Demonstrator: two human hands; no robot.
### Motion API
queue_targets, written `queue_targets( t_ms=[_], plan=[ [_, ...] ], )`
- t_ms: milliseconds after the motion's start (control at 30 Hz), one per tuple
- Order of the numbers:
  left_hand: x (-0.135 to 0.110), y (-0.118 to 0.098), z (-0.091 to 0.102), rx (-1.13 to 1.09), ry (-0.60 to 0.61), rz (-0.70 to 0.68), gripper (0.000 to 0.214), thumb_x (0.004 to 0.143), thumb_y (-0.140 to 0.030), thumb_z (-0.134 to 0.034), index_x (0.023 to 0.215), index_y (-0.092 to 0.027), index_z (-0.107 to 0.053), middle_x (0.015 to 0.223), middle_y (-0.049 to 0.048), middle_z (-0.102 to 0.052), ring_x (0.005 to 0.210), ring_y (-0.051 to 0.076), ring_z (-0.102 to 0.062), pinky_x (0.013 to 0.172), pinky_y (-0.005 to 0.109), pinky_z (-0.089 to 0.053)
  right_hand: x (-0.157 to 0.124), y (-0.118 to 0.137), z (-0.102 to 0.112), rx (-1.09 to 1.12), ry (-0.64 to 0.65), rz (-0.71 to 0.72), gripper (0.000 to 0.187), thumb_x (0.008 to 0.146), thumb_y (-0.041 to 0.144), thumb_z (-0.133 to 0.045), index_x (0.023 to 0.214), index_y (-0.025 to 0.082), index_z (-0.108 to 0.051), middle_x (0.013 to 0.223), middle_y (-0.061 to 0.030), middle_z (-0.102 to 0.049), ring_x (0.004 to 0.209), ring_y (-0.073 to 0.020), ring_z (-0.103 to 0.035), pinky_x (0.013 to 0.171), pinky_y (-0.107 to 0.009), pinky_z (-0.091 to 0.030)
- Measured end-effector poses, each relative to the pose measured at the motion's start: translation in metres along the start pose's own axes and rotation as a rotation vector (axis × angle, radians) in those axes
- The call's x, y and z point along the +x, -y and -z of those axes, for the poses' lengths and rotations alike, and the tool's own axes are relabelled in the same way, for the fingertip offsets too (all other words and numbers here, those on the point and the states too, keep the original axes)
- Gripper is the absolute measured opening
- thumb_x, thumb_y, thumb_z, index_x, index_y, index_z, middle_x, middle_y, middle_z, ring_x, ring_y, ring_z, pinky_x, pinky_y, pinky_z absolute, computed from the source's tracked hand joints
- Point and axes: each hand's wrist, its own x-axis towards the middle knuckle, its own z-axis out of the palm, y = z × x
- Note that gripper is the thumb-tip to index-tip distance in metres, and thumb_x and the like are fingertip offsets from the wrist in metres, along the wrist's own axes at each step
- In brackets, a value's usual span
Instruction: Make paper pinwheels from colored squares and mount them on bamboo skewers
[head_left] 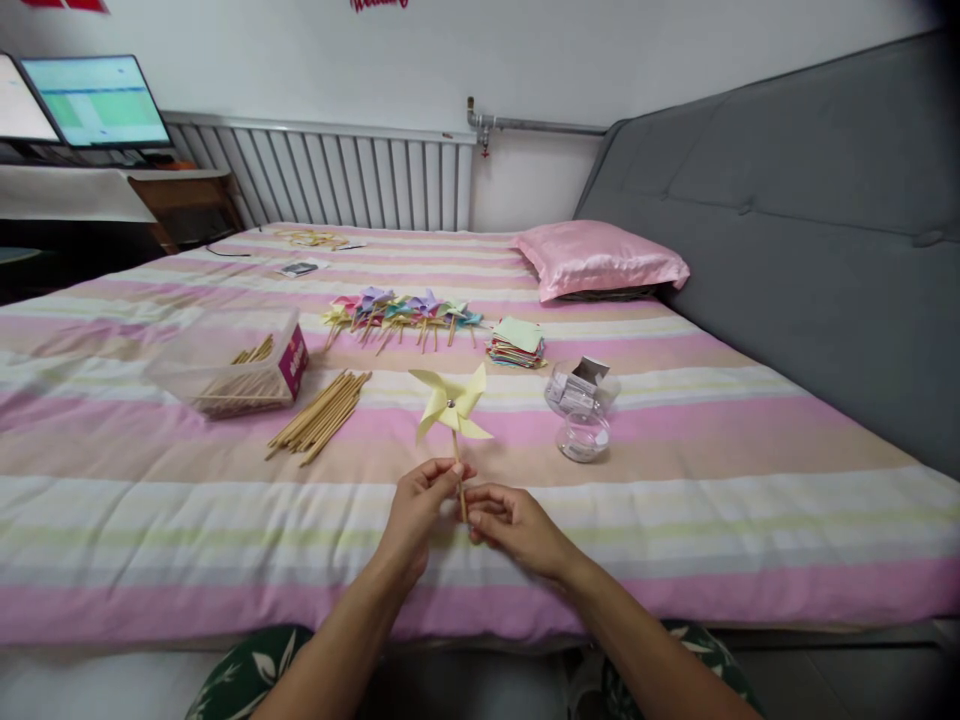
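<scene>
A yellow paper pinwheel [451, 403] on a thin wooden stick stands upright above the near edge of the striped bed. My left hand [417, 512] pinches the stick near its upper part, fingers closed on it. My right hand [513, 525] pinches the lower end of the same stick. Both hands meet in front of me, low in the middle of the view.
On the bedspread [750, 470] lie a bundle of wooden sticks [319, 414], a clear box of sticks [240, 366], a row of finished pinwheels [401, 312], a stack of coloured paper squares [516, 343], and a clear pin container with its lid [581, 405]. A pink pillow [596, 258] lies by the grey headboard.
</scene>
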Motion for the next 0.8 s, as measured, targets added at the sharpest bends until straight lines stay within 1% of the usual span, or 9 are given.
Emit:
queue_targets(
  t_ms=[67, 167, 233, 333, 500, 667, 800],
  plan=[
    [-0.001, 0.000, -0.001, 0.015, 0.010, 0.007, 0.029, 0.065, -0.038, -0.073, 0.076, -0.012, -0.068, 0.078, 0.0062, -0.068, 0.060, 0.012, -0.056, 0.057, 0.022, -0.042, 0.000, -0.002, -0.002, -0.005, 0.031, 0.010, 0.034, 0.075, 0.042, -0.065, 0.100, 0.018, -0.064, 0.089, -0.0053, -0.068, 0.062, -0.0110, -0.060, 0.053, -0.022, -0.039],
    [-0.002, 0.001, -0.002, 0.032, 0.016, 0.009, 0.031, 0.065, -0.040, -0.072, 0.076, -0.012, -0.068, 0.077, 0.0054, -0.067, 0.052, 0.008, -0.049, 0.050, 0.021, -0.038, 0.001, -0.006, -0.003, -0.012, 0.027, 0.003, 0.032, 0.076, 0.043, -0.064, 0.095, 0.017, -0.064, 0.080, -0.0040, -0.068, 0.060, -0.0113, -0.061, 0.050, -0.020, -0.036],
    [-0.002, 0.002, -0.002, 0.048, 0.015, -0.004, 0.031, 0.065, -0.041, -0.072, 0.076, -0.012, -0.068, 0.078, 0.0062, -0.067, 0.051, 0.008, -0.048, 0.049, 0.022, -0.038, 0.001, -0.007, -0.004, -0.008, 0.003, -0.013, 0.032, 0.075, 0.044, -0.064, 0.091, 0.016, -0.064, 0.075, -0.0030, -0.068, 0.058, -0.0110, -0.060, 0.048, -0.019, -0.035],
    [-0.001, 0.002, -0.002, 0.093, 0.000, -0.032, 0.032, 0.064, -0.040, -0.074, 0.078, -0.011, -0.069, 0.079, 0.0069, -0.068, 0.055, 0.010, -0.052, 0.052, 0.022, -0.040, 0.002, -0.008, -0.004, 0.012, -0.021, -0.045, 0.032, 0.073, 0.043, -0.066, 0.090, 0.016, -0.064, 0.074, -0.0028, -0.068, 0.056, -0.0105, -0.060, 0.048, -0.019, -0.035],
    [0.004, -0.002, 0.005, 0.158, -0.146, -0.111, 0.040, 0.058, -0.037, -0.078, 0.087, -0.011, -0.069, 0.079, 0.0072, -0.069, 0.070, 0.015, -0.060, 0.061, 0.023, -0.043, 0.002, -0.009, -0.004, 0.046, -0.048, -0.067, 0.035, 0.072, 0.045, -0.067, 0.092, 0.016, -0.065, 0.075, -0.0044, -0.070, 0.057, -0.0110, -0.061, 0.047, -0.018, -0.034],
    [0.010, -0.009, 0.014, 0.164, -0.273, -0.236, 0.035, 0.058, -0.038, -0.077, 0.081, -0.012, -0.068, 0.077, 0.0052, -0.068, 0.067, 0.013, -0.059, 0.064, 0.024, -0.044, 0.002, -0.010, -0.004, 0.050, -0.065, -0.091, 0.037, 0.070, 0.046, -0.068, 0.091, 0.015, -0.066, 0.077, -0.0066, -0.071, 0.056, -0.0117, -0.062, 0.047, -0.019, -0.034],
    [0.011, -0.014, 0.018, 0.186, -0.322, -0.262, 0.030, 0.059, -0.037, -0.077, 0.074, -0.013, -0.068, 0.068, 0.0027, -0.066, 0.064, 0.013, -0.058, 0.064, 0.023, -0.044, 0.002, -0.011, -0.004, 0.040, -0.059, -0.085, 0.037, 0.070, 0.046, -0.068, 0.091, 0.015, -0.067, 0.077, -0.0072, -0.071, 0.057, -0.0120, -0.062, 0.046, -0.019, -0.034]
  ],
)
